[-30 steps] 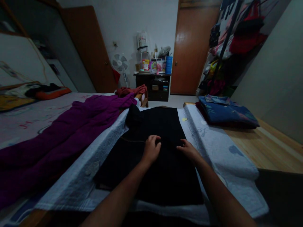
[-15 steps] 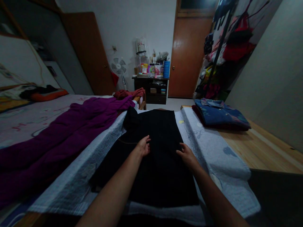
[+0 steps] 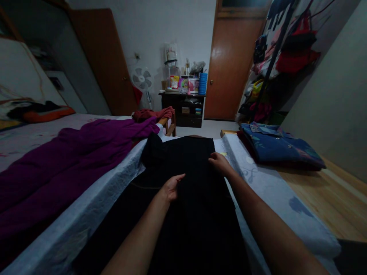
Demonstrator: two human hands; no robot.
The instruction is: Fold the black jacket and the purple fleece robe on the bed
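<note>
Pale blue-white patterned bedding point(image 3: 258, 183) spreads before us, and behind it a white standing fan point(image 3: 142, 78) and a dark wooden cabinet point(image 3: 186, 121) stand by the wall. Our black cloth garment point(image 3: 195, 229) lies along the middle of the bedding, its far end near the bedding's far edge. Our left hand point(image 3: 171, 188) hovers over or rests on it, spread with the thumb apart; we cannot tell which. Our right hand point(image 3: 220, 162), fingers curled narrow, is at the garment's right edge; whether it pinches cloth we cannot tell. To the left spreads a rumpled purple blanket point(image 3: 77, 152); to the right sits a folded blue patterned garment point(image 3: 282, 145).
</note>
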